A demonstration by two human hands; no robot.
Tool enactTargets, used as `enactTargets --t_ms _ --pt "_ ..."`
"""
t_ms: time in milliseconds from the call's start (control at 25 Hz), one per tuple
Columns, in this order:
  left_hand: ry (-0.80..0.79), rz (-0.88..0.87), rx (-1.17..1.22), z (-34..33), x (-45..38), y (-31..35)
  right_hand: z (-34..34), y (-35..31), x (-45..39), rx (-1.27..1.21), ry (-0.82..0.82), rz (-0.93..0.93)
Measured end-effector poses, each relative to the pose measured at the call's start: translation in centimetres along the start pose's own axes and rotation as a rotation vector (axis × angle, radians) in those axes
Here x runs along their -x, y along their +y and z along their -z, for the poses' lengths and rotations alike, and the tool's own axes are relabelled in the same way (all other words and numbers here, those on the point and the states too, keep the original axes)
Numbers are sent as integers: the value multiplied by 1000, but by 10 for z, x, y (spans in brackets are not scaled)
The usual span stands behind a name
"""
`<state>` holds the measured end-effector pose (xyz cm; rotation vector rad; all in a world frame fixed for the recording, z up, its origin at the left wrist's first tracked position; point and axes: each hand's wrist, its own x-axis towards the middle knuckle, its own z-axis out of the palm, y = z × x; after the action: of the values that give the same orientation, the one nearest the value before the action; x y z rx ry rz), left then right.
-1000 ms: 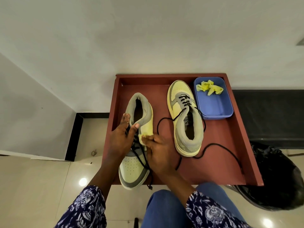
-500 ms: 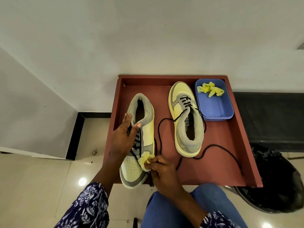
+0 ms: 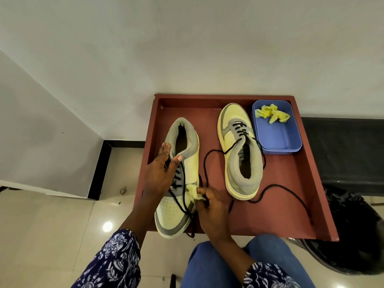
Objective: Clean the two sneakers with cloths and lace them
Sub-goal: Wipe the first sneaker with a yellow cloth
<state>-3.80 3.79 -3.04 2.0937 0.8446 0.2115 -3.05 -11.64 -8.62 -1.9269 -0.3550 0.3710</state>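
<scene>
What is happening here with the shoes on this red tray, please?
A person is cleaning a pair of sneakers. The left hand grips the near sneaker at its collar, while the right hand pinches a small yellow cloth against its side. The other sneaker stands on the tray, only partly laced, its black lace trailing loose. A second yellow cloth lies in the blue container.

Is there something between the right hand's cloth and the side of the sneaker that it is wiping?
Nothing visible. The right hand pinches the yellow cloth directly against the near sneaker; only its loose black lace lies close beside the cloth.
</scene>
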Motion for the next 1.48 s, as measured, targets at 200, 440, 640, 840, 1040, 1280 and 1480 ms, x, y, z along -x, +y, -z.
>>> enactTargets --t_ms 200,440,640,840,1040,1280,1480 --pt "0 8 2 0 0 -1 -2 -10 -38 95 84 -111" --pt "-2 35 37 -1 0 0 -4 -23 -77 -20 25 -268" --pt "1 56 75 0 -1 -2 -3 -6 -48 81 -30 -304" --pt "-8 66 55 2 0 2 3 -7 -14 62 -47 -270" --pt "-27 85 46 4 0 6 7 -11 19 83 -175 -247" --pt "-91 103 -38 10 6 14 9 -14 21 115 -202 -255" --pt "-103 181 -9 14 44 25 10 -16 14 70 -152 -311"
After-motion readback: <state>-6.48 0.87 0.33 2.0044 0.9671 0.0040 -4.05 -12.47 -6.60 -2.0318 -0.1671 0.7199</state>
